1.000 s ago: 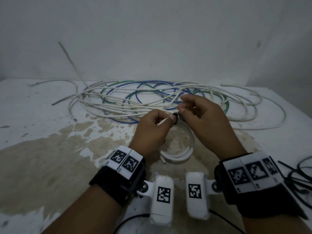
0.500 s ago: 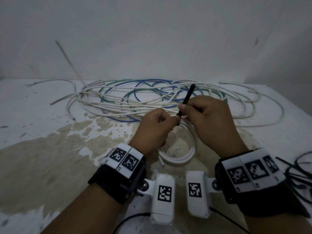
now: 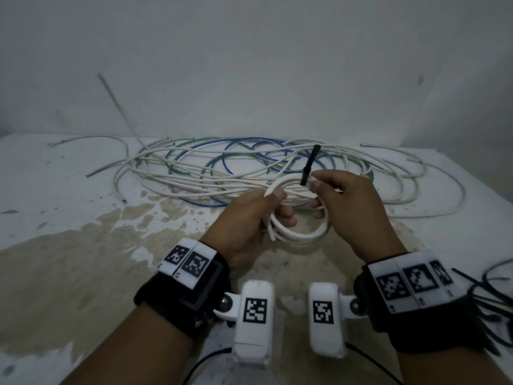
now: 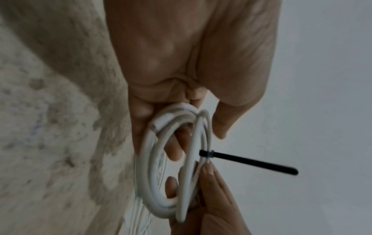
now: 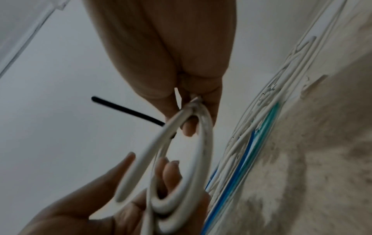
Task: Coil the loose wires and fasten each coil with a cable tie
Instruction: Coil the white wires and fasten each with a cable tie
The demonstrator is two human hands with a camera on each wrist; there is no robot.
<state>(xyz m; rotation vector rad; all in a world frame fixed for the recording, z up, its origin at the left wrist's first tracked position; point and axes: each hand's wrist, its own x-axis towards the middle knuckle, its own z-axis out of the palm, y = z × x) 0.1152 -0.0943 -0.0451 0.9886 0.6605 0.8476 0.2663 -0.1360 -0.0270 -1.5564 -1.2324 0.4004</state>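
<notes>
One counter (image 3: 63, 173), white w/ a big tan stain across the near half, carries everything. Largest item on it: loose pile of wires (image 3: 194, 173) at the back near the wall, mostly white w/ blue + green strands, not yet coiled. Far right edge, a few spare black ties (image 3: 497, 301), partly out of frame. Held above the counter in front of the pile: one small white coil (image 3: 298, 232), several turns. Left hand (image 3: 244, 220) grips the coil's left side, fingers through the loop, thumb on top. Right hand (image 3: 349, 201) pinches the coil's far side right beside the cable tie (image 3: 309, 165); its grip is narrow, thumb + fingertips closed on the wire bundle. Tie is black, wrapped round the turns, tail already through its head and sticking up/away, per left wrist view. Step in hand, as I read it: cinching this coil. Can't tell if the band is fully snug; blur on the wrist views. Next move prob. calls for shifting the rt pinch onto the tail and pulling while the left keeps the turns stacked, else they splay. Then set coil aside, start on the pile.
</notes>
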